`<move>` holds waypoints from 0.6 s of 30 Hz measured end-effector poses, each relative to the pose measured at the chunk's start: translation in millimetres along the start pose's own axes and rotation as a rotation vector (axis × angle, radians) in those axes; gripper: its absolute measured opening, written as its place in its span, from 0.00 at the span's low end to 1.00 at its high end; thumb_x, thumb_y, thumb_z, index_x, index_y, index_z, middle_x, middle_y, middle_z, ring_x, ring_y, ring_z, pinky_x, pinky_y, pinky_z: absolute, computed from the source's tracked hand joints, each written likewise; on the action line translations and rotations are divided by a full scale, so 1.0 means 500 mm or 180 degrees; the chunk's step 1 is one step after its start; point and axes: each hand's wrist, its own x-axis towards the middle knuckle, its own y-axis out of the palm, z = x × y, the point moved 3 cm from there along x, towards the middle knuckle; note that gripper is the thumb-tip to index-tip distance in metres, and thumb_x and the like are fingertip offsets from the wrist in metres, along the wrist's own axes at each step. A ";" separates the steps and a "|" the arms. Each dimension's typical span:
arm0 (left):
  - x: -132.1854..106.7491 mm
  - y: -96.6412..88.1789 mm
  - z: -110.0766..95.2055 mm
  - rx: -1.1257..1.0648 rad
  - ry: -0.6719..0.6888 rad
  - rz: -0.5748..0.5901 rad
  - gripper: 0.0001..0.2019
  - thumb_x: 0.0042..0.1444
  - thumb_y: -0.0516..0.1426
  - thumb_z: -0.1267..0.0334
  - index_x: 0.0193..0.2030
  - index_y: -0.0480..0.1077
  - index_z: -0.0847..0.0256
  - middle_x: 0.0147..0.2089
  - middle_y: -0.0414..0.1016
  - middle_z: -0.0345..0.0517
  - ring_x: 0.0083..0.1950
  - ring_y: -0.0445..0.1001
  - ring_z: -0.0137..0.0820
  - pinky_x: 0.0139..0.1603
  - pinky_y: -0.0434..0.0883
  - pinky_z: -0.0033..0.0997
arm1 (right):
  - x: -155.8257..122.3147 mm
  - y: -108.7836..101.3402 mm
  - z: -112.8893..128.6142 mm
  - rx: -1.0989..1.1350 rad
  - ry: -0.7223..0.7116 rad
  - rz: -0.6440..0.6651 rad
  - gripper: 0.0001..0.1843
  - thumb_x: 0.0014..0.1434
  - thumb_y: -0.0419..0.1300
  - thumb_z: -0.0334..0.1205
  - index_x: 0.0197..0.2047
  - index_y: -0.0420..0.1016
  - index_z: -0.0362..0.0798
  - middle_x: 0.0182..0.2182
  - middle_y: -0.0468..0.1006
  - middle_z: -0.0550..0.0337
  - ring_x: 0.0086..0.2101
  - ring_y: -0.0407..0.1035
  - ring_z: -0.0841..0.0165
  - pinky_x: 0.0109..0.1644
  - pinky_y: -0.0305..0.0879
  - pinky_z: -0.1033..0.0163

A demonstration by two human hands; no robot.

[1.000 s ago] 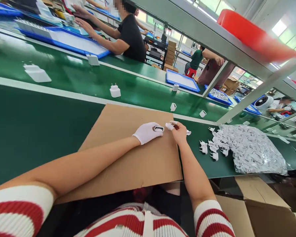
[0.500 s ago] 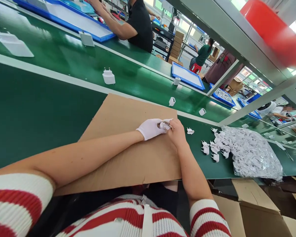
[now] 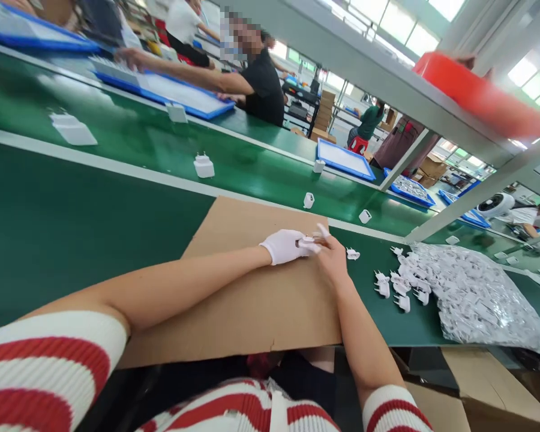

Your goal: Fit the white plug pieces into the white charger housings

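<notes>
Head | both hands (image 3: 286, 246) (image 3: 333, 259) over cardboard (image 3: 252, 312), green bench (image 3: 94, 234) | trays (image 3: 345, 159) beyond (blue)

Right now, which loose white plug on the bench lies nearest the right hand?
The lone plug just right of the right hand. It lies by itself, while the other plugs are grouped farther right, beside the bag.

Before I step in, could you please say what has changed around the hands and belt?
The right hand moved left to the white charger housing, closed there, then spread its fingers; full release is unclear. White chargers on the green belt slid left. The left hand still holds the housing; the loose plug heads and plastic bag stayed put.
</notes>
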 end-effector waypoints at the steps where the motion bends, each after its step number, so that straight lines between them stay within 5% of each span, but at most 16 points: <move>1: 0.017 -0.021 0.010 -0.0062 -0.0069 -0.0096 0.13 0.59 0.65 0.46 0.38 0.80 0.53 0.44 0.85 0.45 0.48 0.82 0.44 0.51 0.75 0.34 | 0.003 -0.019 -0.016 0.0024 0.0124 -0.0178 0.22 0.62 0.65 0.46 0.59 0.81 0.54 0.51 0.82 0.52 0.47 0.75 0.57 0.54 0.72 0.53; 4: 0.083 -0.104 0.063 -0.0081 -0.0585 -0.0831 0.14 0.61 0.62 0.47 0.43 0.80 0.55 0.48 0.85 0.48 0.50 0.82 0.44 0.52 0.74 0.34 | 0.008 -0.084 -0.066 -0.0979 0.0700 -0.0540 0.25 0.63 0.66 0.44 0.62 0.81 0.51 0.60 0.75 0.41 0.56 0.71 0.49 0.60 0.70 0.47; 9: 0.178 -0.202 0.152 -0.0044 -0.1262 -0.1306 0.18 0.66 0.59 0.49 0.52 0.82 0.57 0.53 0.85 0.53 0.55 0.81 0.47 0.55 0.75 0.37 | 0.004 -0.126 -0.124 -0.1989 0.1454 0.0132 0.19 0.63 0.67 0.36 0.57 0.85 0.46 0.57 0.76 0.36 0.59 0.72 0.42 0.63 0.68 0.45; 12: 0.195 -0.211 0.169 0.0026 -0.1487 -0.1435 0.30 0.60 0.66 0.48 0.65 0.76 0.60 0.61 0.81 0.60 0.61 0.79 0.51 0.60 0.75 0.41 | 0.010 -0.121 -0.135 -0.1750 0.1340 -0.0040 0.17 0.65 0.65 0.40 0.55 0.86 0.45 0.52 0.79 0.41 0.53 0.77 0.49 0.59 0.71 0.50; 15: 0.196 -0.202 0.149 0.0330 -0.1640 -0.2030 0.56 0.53 0.70 0.40 0.81 0.55 0.64 0.80 0.57 0.71 0.73 0.67 0.60 0.69 0.70 0.50 | 0.018 -0.104 -0.136 -0.1080 0.1126 -0.0416 0.20 0.64 0.66 0.43 0.55 0.85 0.43 0.51 0.80 0.44 0.47 0.79 0.57 0.58 0.74 0.53; 18: 0.217 -0.180 0.101 0.0817 -0.1197 -0.2239 0.56 0.57 0.67 0.35 0.84 0.50 0.59 0.83 0.49 0.67 0.72 0.67 0.59 0.71 0.67 0.50 | 0.019 -0.079 -0.124 -0.0616 0.0850 -0.0565 0.22 0.54 0.67 0.38 0.53 0.86 0.43 0.53 0.78 0.44 0.46 0.79 0.58 0.59 0.75 0.54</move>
